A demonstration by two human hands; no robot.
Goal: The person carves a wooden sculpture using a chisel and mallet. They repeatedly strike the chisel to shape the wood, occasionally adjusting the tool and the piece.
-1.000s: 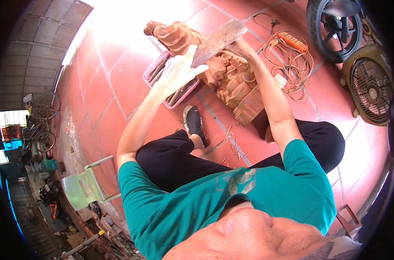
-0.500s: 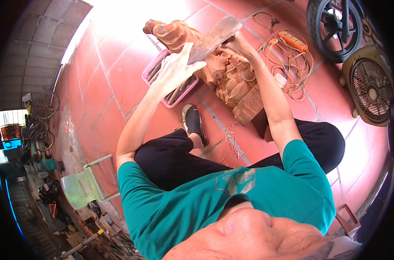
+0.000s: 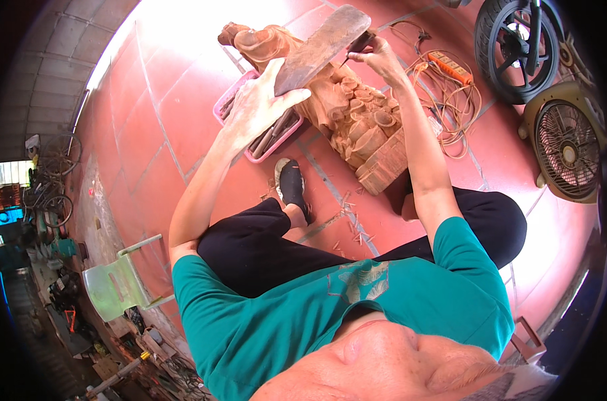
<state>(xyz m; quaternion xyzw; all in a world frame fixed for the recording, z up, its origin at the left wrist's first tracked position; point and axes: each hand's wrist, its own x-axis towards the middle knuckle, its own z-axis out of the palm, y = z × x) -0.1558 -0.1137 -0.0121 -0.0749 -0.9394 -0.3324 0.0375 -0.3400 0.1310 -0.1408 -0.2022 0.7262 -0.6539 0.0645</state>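
Note:
A long flat grey-brown slab (image 3: 323, 48) slants above a carved wooden sculpture (image 3: 357, 117) lying on the floor. Its lower end rests in my left hand (image 3: 255, 108), between the thumb and the fingers. My right hand (image 3: 381, 61) is closed by the slab's far right edge, pinching a small dark thin tool (image 3: 361, 44) whose narrow tip points down and left. What kind of tool it is, I cannot make out. Under my left hand stands a pink basket (image 3: 262, 158) with several long dark-handled tools in it, partly hidden by the wrist.
Right of the sculpture lie an orange power strip (image 3: 450, 67) and a tangled cord (image 3: 465, 137). Beyond them are a motorcycle wheel (image 3: 517, 50) and a fan (image 3: 568, 150). A pale green chair (image 3: 116, 289) stands at left. Wood chips (image 3: 349, 212) are scattered between my feet on the red tiles.
The slab has tipped more upright and shifted slightly left with my left hand. My right hand has turned, so the dark tool now shows beside the slab.

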